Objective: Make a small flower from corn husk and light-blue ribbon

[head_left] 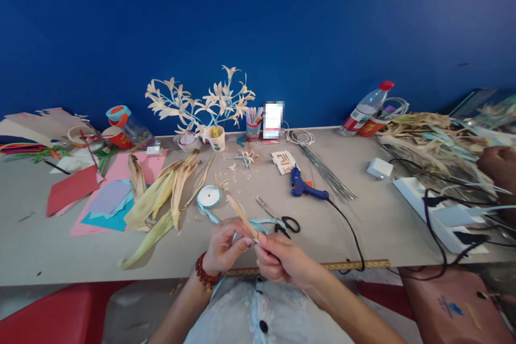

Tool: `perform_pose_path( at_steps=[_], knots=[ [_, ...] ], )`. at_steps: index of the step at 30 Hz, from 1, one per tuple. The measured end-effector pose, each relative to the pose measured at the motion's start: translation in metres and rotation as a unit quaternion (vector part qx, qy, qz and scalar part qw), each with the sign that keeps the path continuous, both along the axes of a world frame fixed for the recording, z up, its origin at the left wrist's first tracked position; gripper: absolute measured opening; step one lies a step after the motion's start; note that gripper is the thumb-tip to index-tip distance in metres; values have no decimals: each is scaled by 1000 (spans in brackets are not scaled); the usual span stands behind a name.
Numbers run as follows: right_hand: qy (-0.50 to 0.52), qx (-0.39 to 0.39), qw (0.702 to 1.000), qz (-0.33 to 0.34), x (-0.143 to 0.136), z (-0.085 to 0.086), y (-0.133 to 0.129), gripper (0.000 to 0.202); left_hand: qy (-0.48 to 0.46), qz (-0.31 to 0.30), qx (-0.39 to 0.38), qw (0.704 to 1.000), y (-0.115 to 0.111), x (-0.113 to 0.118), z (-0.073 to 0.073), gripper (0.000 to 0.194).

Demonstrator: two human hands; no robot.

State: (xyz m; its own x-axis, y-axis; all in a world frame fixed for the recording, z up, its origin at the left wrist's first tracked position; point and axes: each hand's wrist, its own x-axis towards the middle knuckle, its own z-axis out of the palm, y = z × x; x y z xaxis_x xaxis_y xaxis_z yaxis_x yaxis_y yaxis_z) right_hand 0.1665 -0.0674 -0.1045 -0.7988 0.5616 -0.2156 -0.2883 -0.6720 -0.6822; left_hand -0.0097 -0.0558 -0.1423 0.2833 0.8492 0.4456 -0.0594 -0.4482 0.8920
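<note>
My left hand point(226, 246), with a beaded bracelet at its wrist, is closed with thumb and fingers around the lower end of a narrow tan strip point(239, 215), which looks like rolled corn husk. My right hand point(284, 259) pinches the same end from the other side; the exact grip is partly hidden by the fingers. Light blue ribbon point(209, 216) runs from a white spool point(209, 196) towards my hands, and more of it shows behind them. Scissors point(287, 224) with black handles lie just beyond my right hand.
Dried corn husks point(161, 199) and coloured paper point(108, 204) lie left. Husk flowers point(217, 99) stand in a cup point(215, 140) at the back. A blue glue gun point(306, 187), wires point(328, 172) and a power strip point(427, 215) lie right. Another person's hand point(497, 166) is far right.
</note>
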Motion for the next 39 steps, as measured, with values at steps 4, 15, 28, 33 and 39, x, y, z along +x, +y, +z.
perform_pose_path(
  at_steps=[4,15,28,33,39],
  knots=[
    [72,-29,995,54,7,-1,1,57,-64,-10,-38,997,3,1,-3,15],
    [-348,426,825,-130,-2,1,1,47,57,27,5,998,0,-4,8,9],
    [83,-38,995,32,33,-2,4,59,-89,-58,-74,992,8,-22,-11,10],
    [-28,87,986,-138,82,-23,7,68,-170,-79,-149,971,7,-35,-21,12],
    [-517,333,745,-258,118,-34,24,45,-249,-12,-226,942,0,-21,-14,16]
  ],
)
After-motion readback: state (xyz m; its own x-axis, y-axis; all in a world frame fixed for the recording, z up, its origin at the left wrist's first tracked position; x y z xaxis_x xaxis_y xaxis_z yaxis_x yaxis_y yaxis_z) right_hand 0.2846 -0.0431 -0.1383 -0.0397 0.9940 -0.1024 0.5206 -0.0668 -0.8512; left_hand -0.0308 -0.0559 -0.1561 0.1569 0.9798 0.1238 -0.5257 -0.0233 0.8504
